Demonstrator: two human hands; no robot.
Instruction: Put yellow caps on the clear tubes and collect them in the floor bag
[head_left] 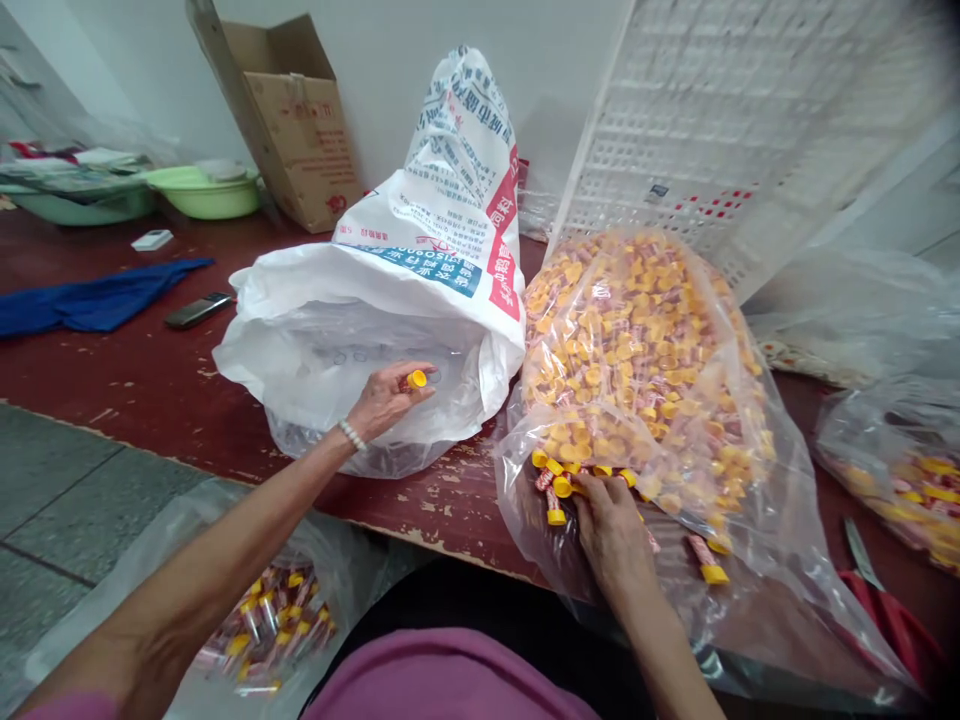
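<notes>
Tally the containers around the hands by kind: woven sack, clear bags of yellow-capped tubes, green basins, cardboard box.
White woven sack: 1
Clear plastic bags of yellow-capped tubes: 3
Green basins: 2
Cardboard box: 1
Total: 7

You wore the head camera, and it looked forward and down over your own forearms, which came in from the bottom edge of the frame. It was close to your left hand point(386, 400) and right hand point(611, 530), with the worn red table point(127, 370) across the middle of the frame and the wall point(375, 90) along the top edge
</notes>
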